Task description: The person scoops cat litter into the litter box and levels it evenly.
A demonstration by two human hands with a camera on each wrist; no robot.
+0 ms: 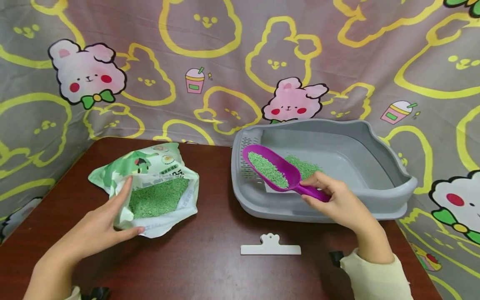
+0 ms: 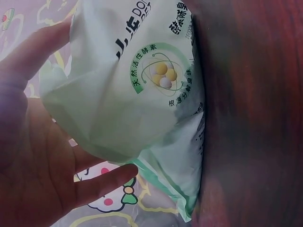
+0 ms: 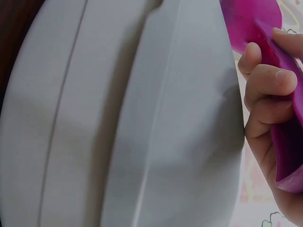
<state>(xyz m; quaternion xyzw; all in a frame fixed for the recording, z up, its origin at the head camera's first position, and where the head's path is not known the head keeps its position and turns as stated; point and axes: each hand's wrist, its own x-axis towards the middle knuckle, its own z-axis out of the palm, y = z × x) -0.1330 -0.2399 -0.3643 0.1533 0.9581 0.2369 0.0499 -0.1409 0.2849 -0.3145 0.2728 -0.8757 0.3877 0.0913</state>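
Observation:
My right hand [image 1: 341, 204] grips the handle of a purple litter scoop [image 1: 288, 168], which carries green pellet litter [image 1: 266, 168]. The scoop is over the near left part of a grey litter box [image 1: 346, 154]. More green litter [image 1: 305, 167] lies on the box floor. In the right wrist view, curled fingers [image 3: 272, 80] wrap the handle beside the box's grey wall [image 3: 189, 118]. On the left, my left hand [image 1: 95, 225] rests at the mouth of an open litter bag [image 1: 144, 160], thumb and fingers spread. Green litter shows inside. The left wrist view has the bag's printed side [image 2: 161, 99] against straight fingers.
A white bar-shaped clip [image 1: 271, 249] lies on the dark wooden table [image 1: 213, 200], in front of the litter box. A grey curtain [image 1: 225, 58] with cartoon rabbits and yellow outlines hangs behind the table and along its sides.

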